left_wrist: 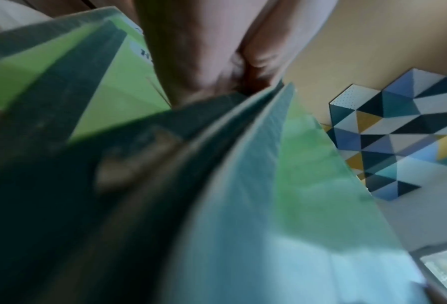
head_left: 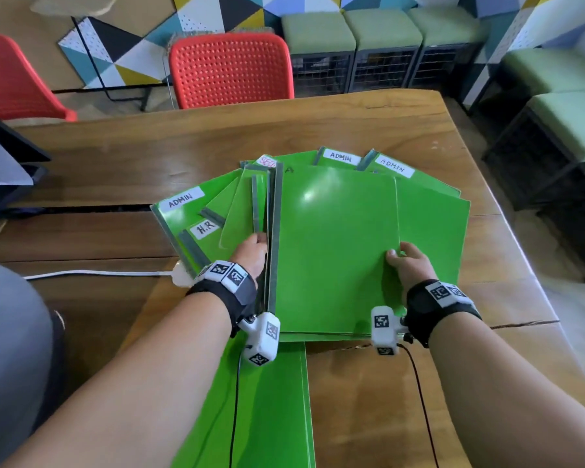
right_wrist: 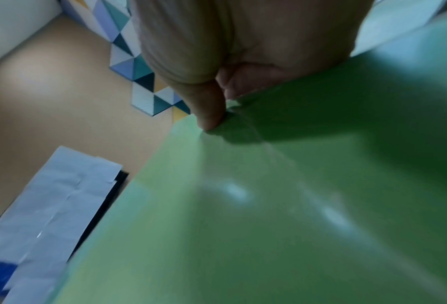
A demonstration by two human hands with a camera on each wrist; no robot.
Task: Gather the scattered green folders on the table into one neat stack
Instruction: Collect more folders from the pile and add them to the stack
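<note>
Several green folders lie fanned out on the wooden table (head_left: 115,157). I hold a bundle of green folders (head_left: 335,244) above the others. My left hand (head_left: 252,253) grips the bundle's grey spine edge (left_wrist: 217,127), fingers hidden behind it. My right hand (head_left: 407,261) pinches the bundle's right edge, thumb on top of the cover (right_wrist: 269,185). Folders labelled ADMIN (head_left: 183,197) and H.R (head_left: 205,228) lie fanned to the left. Two more ADMIN folders (head_left: 390,165) lie behind. One green folder (head_left: 267,400) lies near the front edge under my left forearm.
A white cable with a plug (head_left: 98,273) runs across the table at the left. A dark laptop-like object (head_left: 4,163) sits at the left edge. A red chair (head_left: 230,69) stands behind the table, green stools (head_left: 382,28) further back and right.
</note>
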